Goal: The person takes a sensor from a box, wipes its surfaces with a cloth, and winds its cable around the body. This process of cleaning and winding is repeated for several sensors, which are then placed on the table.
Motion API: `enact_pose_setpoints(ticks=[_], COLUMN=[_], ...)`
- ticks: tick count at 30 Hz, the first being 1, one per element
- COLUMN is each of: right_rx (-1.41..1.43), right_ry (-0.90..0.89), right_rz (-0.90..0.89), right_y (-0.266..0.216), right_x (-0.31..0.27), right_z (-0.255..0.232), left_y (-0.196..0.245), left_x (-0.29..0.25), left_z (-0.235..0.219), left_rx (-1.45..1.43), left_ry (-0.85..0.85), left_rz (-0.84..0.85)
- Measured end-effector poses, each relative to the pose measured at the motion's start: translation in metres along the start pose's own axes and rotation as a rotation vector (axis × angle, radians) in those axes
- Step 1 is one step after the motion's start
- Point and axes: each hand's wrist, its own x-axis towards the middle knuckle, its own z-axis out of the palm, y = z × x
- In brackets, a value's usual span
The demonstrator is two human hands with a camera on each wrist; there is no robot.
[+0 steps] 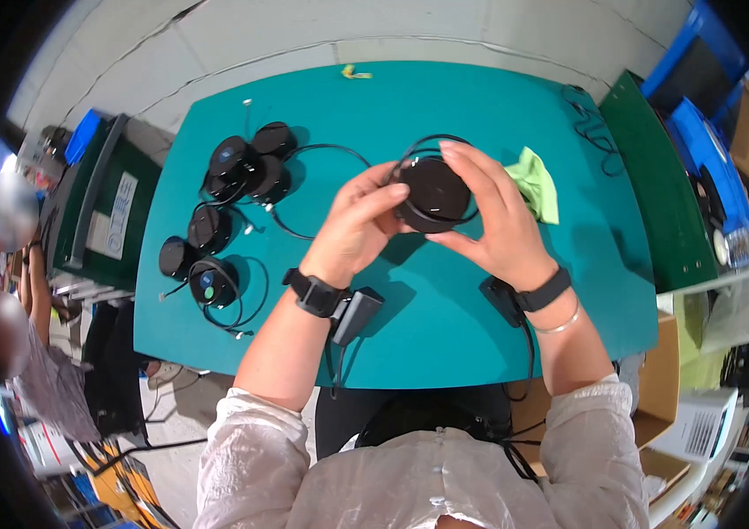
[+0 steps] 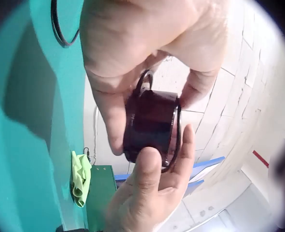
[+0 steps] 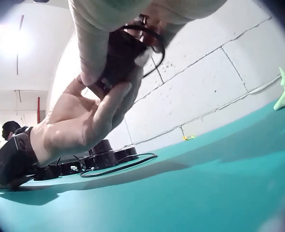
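Note:
Both hands hold a round black device point(image 1: 434, 194) above the green table, its black cable looped around it. The left hand point(image 1: 359, 220) grips its left side, thumb on the near edge. On the other side the right hand point(image 1: 500, 216) curls round it, fingers at the top and thumb below. In the left wrist view the device point(image 2: 150, 123) is seen side-on between the fingers of both hands. The right wrist view shows it dark and partly covered by the hands point(image 3: 120, 58).
Several similar black devices point(image 1: 210, 227) with cables lie on the table's left. A light green cloth point(image 1: 537, 185) lies to the right, a thin black cable point(image 1: 593, 128) at the back right, and a small yellow item point(image 1: 355, 73) at the far edge. People are at the far left.

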Motion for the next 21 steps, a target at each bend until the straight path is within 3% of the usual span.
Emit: enact_pose_setpoints(ticks=[4, 6, 7, 9, 11, 13, 14, 17, 21], right_rx=[-0.071, -0.005, 0.000, 0.112, 0.048, -0.030, -0.036, -0.113, -0.063], right_ry=[-0.260, -0.324, -0.338, -0.317, -0.269, -0.191, -0.188, -0.269, -0.362], right_rz=[0.250, 0.355, 0.323, 0.488, 0.430, 0.379, 0.379, 0.218, 0.179], right_y=[-0.002, 0.005, 0.008, 0.012, 0.023, 0.035, 0.044, 0.072, 0.107], right_x=[0.000, -0.001, 0.002, 0.010, 0.030, 0.057, 0.072, 0.108, 0.134], right_z=[0.004, 0.011, 0.014, 0.017, 0.019, 0.025, 0.032, 0.061, 0.126], left_y=[-0.006, -0.011, -0.009, -0.011, -0.012, -0.009, -0.011, -0.015, -0.012], left_x=[0.004, 0.007, 0.007, 0.008, 0.008, 0.007, 0.007, 0.008, 0.005], left_z=[-0.007, -0.013, -0.013, -0.012, -0.013, -0.012, -0.014, -0.018, -0.011], left_rx=[0.173, 0.175, 0.170, 0.022, -0.069, -0.061, -0.062, 0.022, 0.089], left_ry=[0.135, 0.091, 0.077, 0.161, 0.184, 0.395, 0.388, 0.474, 0.460], left_rz=[-0.111, -0.128, -0.156, -0.133, -0.085, -0.008, -0.007, 0.307, 0.475])
